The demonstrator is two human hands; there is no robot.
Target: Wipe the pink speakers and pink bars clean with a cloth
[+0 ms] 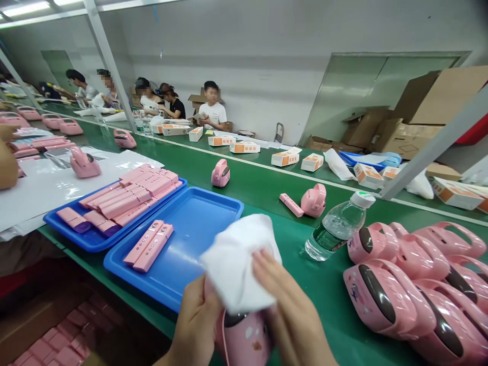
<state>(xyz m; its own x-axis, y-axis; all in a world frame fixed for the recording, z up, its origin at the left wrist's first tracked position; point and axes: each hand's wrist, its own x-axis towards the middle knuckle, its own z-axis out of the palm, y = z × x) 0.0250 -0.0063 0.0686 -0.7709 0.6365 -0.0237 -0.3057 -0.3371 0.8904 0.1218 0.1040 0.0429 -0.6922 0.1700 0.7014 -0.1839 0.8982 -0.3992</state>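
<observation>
My left hand (196,320) grips a pink plastic device (244,340) with a dark oval panel, low in the view. A white cloth (236,262) is bunched over the device's top, and my right hand (290,310) presses the cloth against it. The cloth hides most of the device's upper part. Just beyond my hands lies a blue plastic tray (198,218) holding two long pink bars (148,246). To the right stands a clear water bottle (337,226) lying on its side, apart from my hands.
A heap of pink device shells (412,284) fills the right of the green conveyor belt (324,315). A second blue tray (114,218) holds several pink bars. A cardboard box (49,335) of pink parts sits below the belt's near edge. Co-workers (211,104) sit at the far side.
</observation>
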